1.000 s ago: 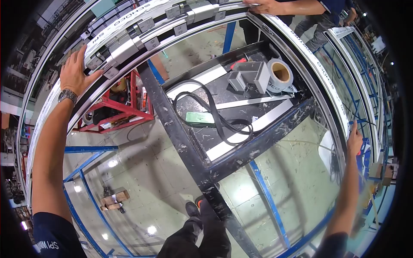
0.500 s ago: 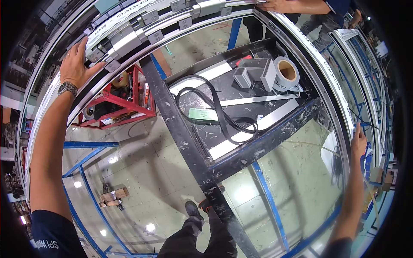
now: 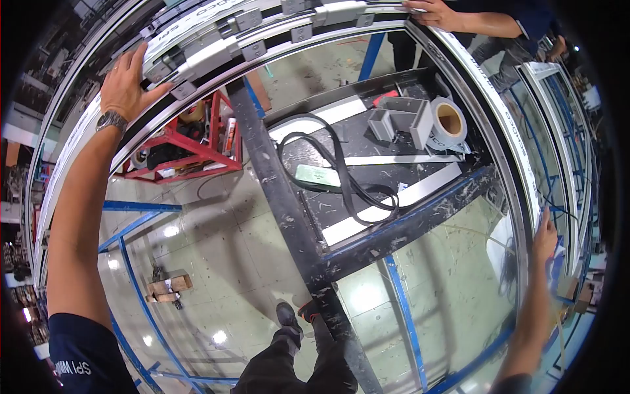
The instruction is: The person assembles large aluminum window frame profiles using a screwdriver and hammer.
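Navy short sleeves (white lettering); wristwatch (image 3: 111,120)

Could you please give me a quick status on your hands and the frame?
Left hand flat on window frame. Right hand on its right rail. Co-worker's hand on far corner.

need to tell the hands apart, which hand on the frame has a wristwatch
The left hand, flat on the window frame beside the metal hinge brackets, wears the watch. The right hand on the frame's opposite rail and the co-worker's hand at the top have bare wrists.
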Action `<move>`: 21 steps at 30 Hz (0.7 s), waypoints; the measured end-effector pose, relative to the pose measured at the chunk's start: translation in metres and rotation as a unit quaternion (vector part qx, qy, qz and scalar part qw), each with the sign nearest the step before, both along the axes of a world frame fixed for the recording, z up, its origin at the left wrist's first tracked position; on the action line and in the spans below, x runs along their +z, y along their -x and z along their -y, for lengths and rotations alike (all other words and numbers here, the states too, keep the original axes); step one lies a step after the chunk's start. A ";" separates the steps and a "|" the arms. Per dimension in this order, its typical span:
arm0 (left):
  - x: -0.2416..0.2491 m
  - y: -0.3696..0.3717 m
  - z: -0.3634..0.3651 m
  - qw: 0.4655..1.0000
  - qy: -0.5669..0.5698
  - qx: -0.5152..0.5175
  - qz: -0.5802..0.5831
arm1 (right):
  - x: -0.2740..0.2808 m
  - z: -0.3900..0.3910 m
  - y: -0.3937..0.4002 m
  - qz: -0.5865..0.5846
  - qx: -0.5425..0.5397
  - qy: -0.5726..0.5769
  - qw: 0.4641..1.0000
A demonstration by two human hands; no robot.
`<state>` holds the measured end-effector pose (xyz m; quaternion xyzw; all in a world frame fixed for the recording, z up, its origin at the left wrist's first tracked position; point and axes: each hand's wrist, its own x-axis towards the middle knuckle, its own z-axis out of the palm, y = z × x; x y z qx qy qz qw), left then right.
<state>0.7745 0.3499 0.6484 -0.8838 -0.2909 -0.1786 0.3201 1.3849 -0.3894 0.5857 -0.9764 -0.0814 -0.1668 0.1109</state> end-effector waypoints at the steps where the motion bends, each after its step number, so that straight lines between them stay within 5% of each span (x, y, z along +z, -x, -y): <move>1: -0.001 0.003 -0.003 1.000 -0.005 0.001 -0.003 | 0.002 -0.001 0.001 -0.015 -0.018 0.009 1.000; 5: -0.001 0.003 0.000 1.000 0.009 0.026 0.000 | -0.004 0.007 -0.008 -0.005 0.035 -0.003 0.999; 8: -0.001 0.004 0.000 0.999 0.011 0.036 -0.006 | -0.030 0.065 -0.063 0.016 0.131 0.184 0.974; 21: 0.002 0.001 0.008 0.999 -0.008 0.033 0.004 | -0.030 0.067 -0.064 0.069 0.160 0.262 0.949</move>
